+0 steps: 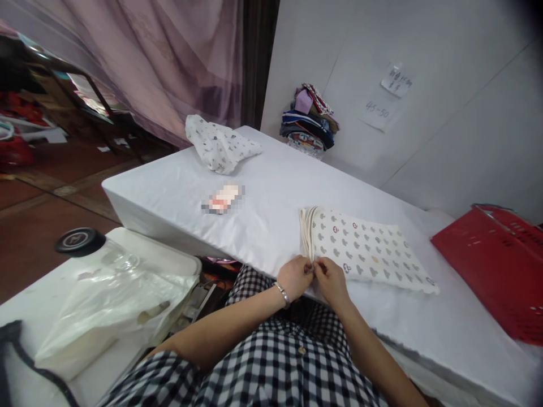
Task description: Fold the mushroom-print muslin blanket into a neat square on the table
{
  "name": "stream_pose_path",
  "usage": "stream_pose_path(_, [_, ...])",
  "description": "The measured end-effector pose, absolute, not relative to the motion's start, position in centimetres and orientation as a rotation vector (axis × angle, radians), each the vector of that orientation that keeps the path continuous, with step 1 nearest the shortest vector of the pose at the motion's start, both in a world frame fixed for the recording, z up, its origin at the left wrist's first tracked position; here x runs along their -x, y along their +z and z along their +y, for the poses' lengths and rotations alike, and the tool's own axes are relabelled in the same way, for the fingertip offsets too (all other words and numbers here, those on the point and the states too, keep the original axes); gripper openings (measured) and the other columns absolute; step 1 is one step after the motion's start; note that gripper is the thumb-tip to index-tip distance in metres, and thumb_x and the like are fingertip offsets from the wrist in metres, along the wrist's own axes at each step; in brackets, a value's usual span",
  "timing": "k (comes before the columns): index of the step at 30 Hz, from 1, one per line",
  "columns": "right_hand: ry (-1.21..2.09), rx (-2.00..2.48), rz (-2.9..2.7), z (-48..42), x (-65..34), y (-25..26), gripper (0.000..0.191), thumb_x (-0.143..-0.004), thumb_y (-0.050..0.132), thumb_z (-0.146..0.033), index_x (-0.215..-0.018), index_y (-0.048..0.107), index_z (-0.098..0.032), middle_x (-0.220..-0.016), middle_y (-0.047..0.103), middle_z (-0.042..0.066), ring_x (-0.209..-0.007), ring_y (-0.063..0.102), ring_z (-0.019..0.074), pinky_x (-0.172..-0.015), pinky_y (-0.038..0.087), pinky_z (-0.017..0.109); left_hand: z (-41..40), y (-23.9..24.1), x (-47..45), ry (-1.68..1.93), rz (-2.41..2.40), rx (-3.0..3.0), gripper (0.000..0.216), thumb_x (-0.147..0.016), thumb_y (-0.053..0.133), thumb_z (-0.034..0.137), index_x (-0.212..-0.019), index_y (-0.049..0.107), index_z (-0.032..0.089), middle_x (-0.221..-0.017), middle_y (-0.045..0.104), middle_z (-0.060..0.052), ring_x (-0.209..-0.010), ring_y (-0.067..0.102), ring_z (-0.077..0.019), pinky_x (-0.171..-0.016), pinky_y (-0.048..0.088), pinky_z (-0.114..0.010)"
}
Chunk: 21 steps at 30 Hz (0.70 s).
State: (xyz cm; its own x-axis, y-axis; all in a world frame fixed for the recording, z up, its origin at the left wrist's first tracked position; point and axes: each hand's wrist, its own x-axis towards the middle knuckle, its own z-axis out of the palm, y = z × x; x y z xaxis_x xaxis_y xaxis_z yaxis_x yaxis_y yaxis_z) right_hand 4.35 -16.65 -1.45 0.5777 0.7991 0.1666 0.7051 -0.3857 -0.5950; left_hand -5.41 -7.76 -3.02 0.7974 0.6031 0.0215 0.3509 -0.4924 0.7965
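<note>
A stack of cream cloth [369, 249] printed with small grey motifs lies on the white-covered table [271, 186], its layered edges fanned at the left end. My left hand [296, 277], with a silver bracelet at the wrist, is closed at the near left corner of the stack, fingers pinched together. Right beside it, my right hand [331, 281] pinches the same corner, thumb and fingertips pressed on the cloth edge. The fingertips of both hands nearly meet, and how many layers they hold is too small to tell.
On the table lie a crumpled printed cloth [223, 144] and a blurred-out flat object [223, 199]. A red basket [496, 265] stands at right, and folded clothes [309, 121] are piled by the wall. At left, a side table bears a plastic bag [106, 305] and a black-lidded jar [80, 241].
</note>
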Motion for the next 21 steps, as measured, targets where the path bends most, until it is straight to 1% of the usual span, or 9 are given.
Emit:
stream_pose_path(3, [0.234, 2.129, -1.209, -16.8, -4.5, -1.4, 0.025, -0.082, 0.041, -0.034, -0.079, 0.06, -0.018, -0.075, 0.062, 0.004, -0.071, 0.055, 0.0163, -0.067, 0.041, 0.027, -7.8, -3.0, 5.4, 0.378, 0.713, -2.157, 0.01, -0.075, 0.051, 0.023, -0.079, 0.059, 0.019, -0.078, 0.059, 0.0, -0.071, 0.053, -0.0121, -0.063, 0.038, -0.022])
stream_pose_path(6, [0.244, 2.106, -1.196, -17.3, -4.4, -1.3, 0.029, -0.084, 0.039, -0.037, -0.082, 0.061, -0.018, -0.075, 0.063, 0.004, -0.069, 0.055, 0.0156, -0.064, 0.04, 0.026, -7.9, -3.1, 5.5, 0.383, 0.706, -2.219, 0.009, -0.077, 0.05, 0.024, -0.077, 0.058, 0.02, -0.078, 0.058, 0.0, -0.072, 0.053, -0.0119, -0.063, 0.037, -0.022])
stream_pose_path(8, [0.203, 2.165, -1.163, -17.7, -4.3, -1.1, 0.03, -0.084, 0.041, -0.04, -0.078, 0.06, -0.018, -0.071, 0.061, 0.003, -0.064, 0.053, 0.015, -0.061, 0.039, 0.026, -8.0, -3.1, 5.7, 0.388, 0.677, -2.271, 0.009, -0.079, 0.049, 0.024, -0.078, 0.057, 0.02, -0.08, 0.057, 0.0, -0.073, 0.053, -0.0119, -0.063, 0.037, -0.022])
stream_pose_path(10, [0.205, 2.235, -1.141, -18.0, -4.1, -0.8, 0.032, -0.083, 0.044, -0.045, -0.07, 0.057, -0.018, -0.064, 0.059, 0.001, -0.059, 0.051, 0.014, -0.058, 0.036, 0.025, -8.2, -3.2, 5.7, 0.39, 0.637, -2.326, 0.009, -0.08, 0.049, 0.025, -0.082, 0.056, 0.02, -0.084, 0.057, 0.0, -0.074, 0.053, -0.0121, -0.063, 0.037, -0.022])
stream_pose_path(12, [0.275, 2.263, -1.116, -18.2, -4.1, -0.7, 0.035, -0.082, 0.045, -0.048, -0.064, 0.053, -0.019, -0.057, 0.055, -0.001, -0.054, 0.049, 0.013, -0.054, 0.035, 0.024, -8.3, -3.2, 5.7, 0.391, 0.605, -2.372, 0.01, -0.081, 0.047, 0.026, -0.085, 0.055, 0.02, -0.088, 0.056, -0.001, -0.076, 0.053, -0.0122, -0.062, 0.037, -0.022])
stream_pose_path(14, [0.35, 2.246, -1.068, -18.2, -4.3, -0.6, 0.037, -0.082, 0.044, -0.05, -0.063, 0.052, -0.019, -0.053, 0.053, -0.002, -0.052, 0.048, 0.0126, -0.053, 0.035, 0.024, -8.5, -3.2, 5.6, 0.405, 0.585, -2.384, 0.011, -0.082, 0.046, 0.025, -0.086, 0.055, 0.02, -0.089, 0.055, -0.001, -0.075, 0.053, -0.0119, -0.062, 0.037, -0.022])
stream_pose_path(17, [0.414, 2.209, -1.012, -17.9, -4.7, -0.8, 0.036, -0.082, 0.043, -0.05, -0.063, 0.052, -0.019, -0.051, 0.052, -0.003, -0.051, 0.049, 0.0124, -0.052, 0.035, 0.023, -8.7, -3.2, 5.4, 0.447, 0.56, -2.313, 0.011, -0.081, 0.047, 0.022, -0.082, 0.057, 0.02, -0.083, 0.055, 0.0, -0.073, 0.052, -0.0108, -0.063, 0.037, -0.021])
stream_pose_path(21, [0.464, 2.217, -1.002, -17.7, -5.2, -1.3, 0.034, -0.082, 0.042, -0.046, -0.063, 0.051, -0.019, -0.048, 0.049, -0.004, -0.047, 0.048, 0.0119, -0.05, 0.034, 0.023, -8.9, -3.4, 5.5, 0.486, 0.524, -2.144, 0.016, -0.08, 0.046, 0.018, -0.076, 0.061, 0.019, -0.075, 0.055, 0.001, -0.072, 0.051, -0.0095, -0.064, 0.037, -0.02])
